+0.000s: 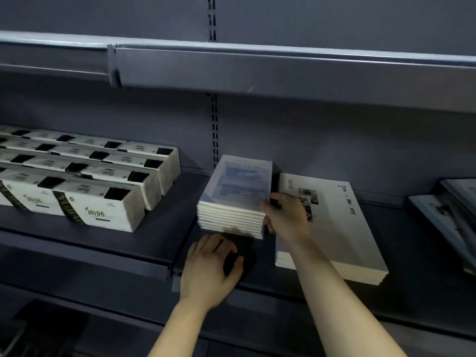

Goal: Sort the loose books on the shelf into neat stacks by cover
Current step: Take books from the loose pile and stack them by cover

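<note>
Blue-cover stack is sitting mid-shelf, long axis running front to back, and looking fairly square already. Right hand is gripping its right front corner, thumb on the top cover, fingers curling down the side. Left hand is resting on the shelf just in front of the stack, fingers loosely curled, holding nothing. The white-cover stack is lying just right of the right hand, so any nudge looks like it goes leftward or back. The right hand is closer. Dark-cover books at far right are looking unsorted.
</note>
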`<state>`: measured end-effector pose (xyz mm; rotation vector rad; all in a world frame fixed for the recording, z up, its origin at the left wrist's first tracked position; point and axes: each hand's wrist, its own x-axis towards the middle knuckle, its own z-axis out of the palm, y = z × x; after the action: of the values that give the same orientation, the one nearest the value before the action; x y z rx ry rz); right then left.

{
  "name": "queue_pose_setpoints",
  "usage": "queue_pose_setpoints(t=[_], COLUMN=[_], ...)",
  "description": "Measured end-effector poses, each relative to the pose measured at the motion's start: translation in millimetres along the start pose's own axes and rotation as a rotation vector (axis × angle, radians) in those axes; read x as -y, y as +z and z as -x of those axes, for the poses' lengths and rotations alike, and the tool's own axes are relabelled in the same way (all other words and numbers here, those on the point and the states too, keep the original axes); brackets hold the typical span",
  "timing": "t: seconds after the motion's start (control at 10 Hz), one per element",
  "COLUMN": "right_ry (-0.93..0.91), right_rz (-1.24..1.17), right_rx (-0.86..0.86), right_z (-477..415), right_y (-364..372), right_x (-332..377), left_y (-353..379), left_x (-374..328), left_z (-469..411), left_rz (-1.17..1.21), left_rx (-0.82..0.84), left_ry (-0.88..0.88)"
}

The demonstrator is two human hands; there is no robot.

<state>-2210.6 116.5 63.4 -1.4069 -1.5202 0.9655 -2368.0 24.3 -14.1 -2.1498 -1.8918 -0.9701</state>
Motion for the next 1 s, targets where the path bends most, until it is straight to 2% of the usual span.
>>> queue_pose_setpoints(t=[0.6, 1.0], right_ry=[0.002, 0.012], right_rz=[-0.092, -0.006], right_rx=[-0.004, 0.016], right_z=[3.8, 0.1], right_y=[1.0, 0.2], right_x=[2.5, 1.0], left_y=[-0.5, -0.3], left_x=[-2.0, -1.9], left_z=[-0.3, -0.4], left_rz=[-0.024, -0.025], left_rx=[0.021, 0.027], left_ry=[-0.015, -0.026])
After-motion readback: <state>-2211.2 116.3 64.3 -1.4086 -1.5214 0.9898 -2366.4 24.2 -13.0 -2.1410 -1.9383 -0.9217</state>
